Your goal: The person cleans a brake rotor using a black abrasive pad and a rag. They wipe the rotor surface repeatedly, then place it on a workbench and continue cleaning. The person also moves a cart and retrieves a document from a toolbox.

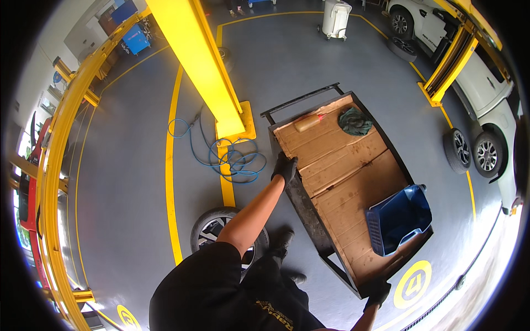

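Observation:
A black metal trolley [309, 220] with a cardboard-lined top stands in front of me, slanting across to my right. My left hand [285, 167], in a black glove, is closed over its left long edge. At the near right corner, my right hand [378, 292], gloved too, grips the rim; its fingers are partly hidden. On the stained cardboard [337, 160] sits a blue plastic bin [400, 218], its inside bare. Toward the far end lie a crumpled dark green rag [355, 121] and a tan bottle-shaped thing [307, 123] with a red tip.
A yellow lift post [193, 60] rises beyond my left arm, with a coiled blue hose [237, 165] at its foot. One wheel [210, 229] lies by my feet. Two more wheels [457, 150] stand beside a white vehicle [491, 94]. A white wheeled bin [335, 19] is far ahead.

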The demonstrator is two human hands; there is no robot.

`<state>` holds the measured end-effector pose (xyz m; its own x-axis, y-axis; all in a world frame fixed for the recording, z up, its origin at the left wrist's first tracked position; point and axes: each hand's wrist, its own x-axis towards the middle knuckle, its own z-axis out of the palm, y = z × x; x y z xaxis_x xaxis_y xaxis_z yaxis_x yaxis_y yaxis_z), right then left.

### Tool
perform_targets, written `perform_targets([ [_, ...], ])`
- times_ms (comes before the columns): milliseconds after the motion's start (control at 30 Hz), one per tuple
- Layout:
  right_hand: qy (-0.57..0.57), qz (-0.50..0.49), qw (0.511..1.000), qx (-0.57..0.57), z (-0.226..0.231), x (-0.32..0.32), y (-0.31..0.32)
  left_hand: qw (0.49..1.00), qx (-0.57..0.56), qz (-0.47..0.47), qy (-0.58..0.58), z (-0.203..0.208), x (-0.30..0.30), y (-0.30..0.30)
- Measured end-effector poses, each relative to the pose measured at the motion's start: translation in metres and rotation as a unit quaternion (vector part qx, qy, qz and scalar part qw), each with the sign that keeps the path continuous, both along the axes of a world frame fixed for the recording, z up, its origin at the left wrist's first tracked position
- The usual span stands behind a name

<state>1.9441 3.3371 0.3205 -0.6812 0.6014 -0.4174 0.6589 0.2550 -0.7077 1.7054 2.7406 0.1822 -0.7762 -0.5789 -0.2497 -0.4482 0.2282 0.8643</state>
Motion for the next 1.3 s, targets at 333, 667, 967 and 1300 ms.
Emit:
perform_targets([
  [333,-0.076,0.0,0.971,0.227,-0.027,0.061,0.051,0.913,0.403,-0.005,0.069,-0.042,0.041,0.058],
  [667,0.071,-0.18,0.979,-0.07,-0.059,0.314,0.158,0.979,0.121,-0.151,0.058,0.032,0.214,0.117],
  [967,-0.003,-0.115,0.99,0.08,0.033,0.369,0.072,0.925,-0.082,-0.315,-0.198,0.035,0.221,0.135],
  [1300,0.254,-0.274,0.927,-0.034,0.132,0.425,0.08,0.875,0.111,-0.406,-0.24,0.062,0.215,0.126],
])
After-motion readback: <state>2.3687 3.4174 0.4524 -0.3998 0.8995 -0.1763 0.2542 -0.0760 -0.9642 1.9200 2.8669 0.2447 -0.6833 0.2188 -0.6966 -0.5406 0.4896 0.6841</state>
